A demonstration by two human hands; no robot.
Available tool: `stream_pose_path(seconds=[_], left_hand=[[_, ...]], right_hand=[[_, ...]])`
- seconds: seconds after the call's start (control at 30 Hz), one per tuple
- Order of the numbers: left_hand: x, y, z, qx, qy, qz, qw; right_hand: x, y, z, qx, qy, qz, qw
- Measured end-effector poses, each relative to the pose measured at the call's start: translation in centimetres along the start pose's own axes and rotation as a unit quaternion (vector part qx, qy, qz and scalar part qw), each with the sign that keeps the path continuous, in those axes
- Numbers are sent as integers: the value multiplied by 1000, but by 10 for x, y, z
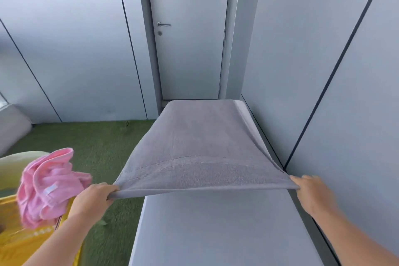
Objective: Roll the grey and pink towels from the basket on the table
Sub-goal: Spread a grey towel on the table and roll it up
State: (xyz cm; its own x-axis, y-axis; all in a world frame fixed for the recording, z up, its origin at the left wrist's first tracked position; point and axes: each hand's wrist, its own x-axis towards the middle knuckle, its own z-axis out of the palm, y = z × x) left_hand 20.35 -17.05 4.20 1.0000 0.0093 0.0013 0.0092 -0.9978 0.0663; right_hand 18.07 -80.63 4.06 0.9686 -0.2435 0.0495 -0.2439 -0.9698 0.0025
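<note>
The grey towel (198, 142) is stretched out over the far half of the narrow grey table (226, 229), its near edge lifted off the surface. My left hand (95, 197) grips the towel's near left corner. My right hand (313, 190) pinches the near right corner. The pink towel (46, 185) lies crumpled on top of the yellow basket (19, 242) at the lower left, beside my left forearm.
The table runs along a grey panelled wall (323, 71) on the right. A closed grey door (190, 39) stands behind the table's far end. Green carpet (97, 142) covers the floor to the left. A pale cushion (10, 127) sits at the far left.
</note>
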Motion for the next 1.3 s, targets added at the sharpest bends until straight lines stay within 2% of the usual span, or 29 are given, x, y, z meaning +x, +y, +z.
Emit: stream_pose_path(seconds=[0.13,0.3,0.4,0.5,0.63,0.8,0.9,1.07,1.23,1.3], left_hand=[[-41,6,26,-57,-22,45,997],[-99,32,38,-114,-28,67,991],[-137,45,51,-141,-37,51,988],[-178,54,67,-142,-45,40,988],[-236,64,84,-98,-17,5,995],[-306,78,92,-120,5,-100,988],[-337,79,99,-123,9,-155,980],[-366,77,112,-114,-3,-191,975],[-370,78,117,-127,-24,-208,970],[-364,79,111,-138,-16,-203,969]], right_hand=[[-44,22,12,-44,-18,13,999],[-88,53,15,-18,-9,20,1000],[-115,77,29,-15,56,-31,998],[-145,98,41,-19,65,-77,995],[-186,129,50,-16,20,-107,994],[-240,151,47,17,-79,-115,990],[-266,157,54,16,-121,-150,981],[-295,163,73,17,-189,-184,965],[-305,157,80,27,-206,-177,962],[-301,153,72,24,-175,-158,971]])
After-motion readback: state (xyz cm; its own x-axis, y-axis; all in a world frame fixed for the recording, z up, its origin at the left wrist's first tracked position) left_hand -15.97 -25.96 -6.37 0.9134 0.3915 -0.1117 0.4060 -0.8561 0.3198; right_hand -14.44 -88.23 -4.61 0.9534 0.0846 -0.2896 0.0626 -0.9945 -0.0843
